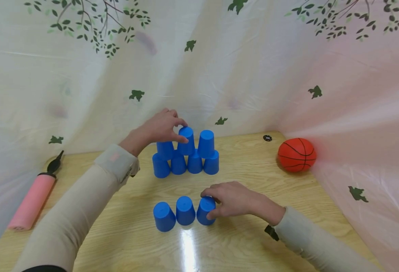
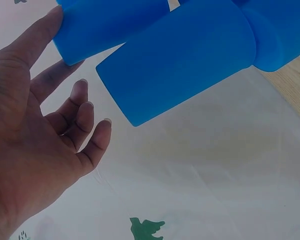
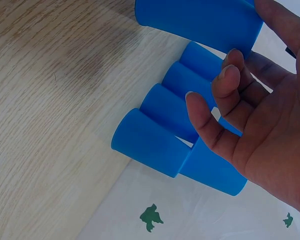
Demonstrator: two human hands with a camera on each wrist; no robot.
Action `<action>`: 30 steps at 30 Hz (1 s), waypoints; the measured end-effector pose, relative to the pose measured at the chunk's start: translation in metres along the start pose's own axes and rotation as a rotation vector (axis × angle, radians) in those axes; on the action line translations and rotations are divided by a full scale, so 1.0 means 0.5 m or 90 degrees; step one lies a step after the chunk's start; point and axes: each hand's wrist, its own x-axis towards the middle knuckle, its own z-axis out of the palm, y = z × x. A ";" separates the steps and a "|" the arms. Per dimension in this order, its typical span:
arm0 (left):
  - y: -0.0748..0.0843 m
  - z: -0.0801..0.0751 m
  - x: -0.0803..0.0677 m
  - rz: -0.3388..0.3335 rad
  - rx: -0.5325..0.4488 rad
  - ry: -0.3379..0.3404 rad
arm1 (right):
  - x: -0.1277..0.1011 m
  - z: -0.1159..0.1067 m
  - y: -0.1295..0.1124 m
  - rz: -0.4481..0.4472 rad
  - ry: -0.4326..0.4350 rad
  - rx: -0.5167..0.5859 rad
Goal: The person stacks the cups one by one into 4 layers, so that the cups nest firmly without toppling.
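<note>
Blue cups stand upside down on the table in two groups. At the back, a bottom row of several cups (image 1: 194,162) carries a second row of three. My left hand (image 1: 161,126) pinches the middle cup (image 1: 186,141) of that upper row between thumb and forefinger, near its base. Beside it are the upper left cup (image 1: 165,150) and the upper right cup (image 1: 206,144). Nearer me, three cups stand in a line: a left cup (image 1: 164,217), a centre cup (image 1: 185,210) and a right cup (image 1: 205,213). My right hand (image 1: 234,198) pinches the right one from its right side.
A pink hand pump (image 1: 33,202) with a black nozzle lies at the table's left edge. On the right sit an orange-red toy basketball (image 1: 296,155) and a small black disc (image 1: 267,138). A pale, leaf-printed sheet (image 1: 253,75) hangs behind the wooden table (image 1: 253,166).
</note>
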 end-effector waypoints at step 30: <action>-0.002 0.012 0.004 0.006 0.056 -0.009 | 0.000 0.003 -0.001 -0.013 0.003 0.002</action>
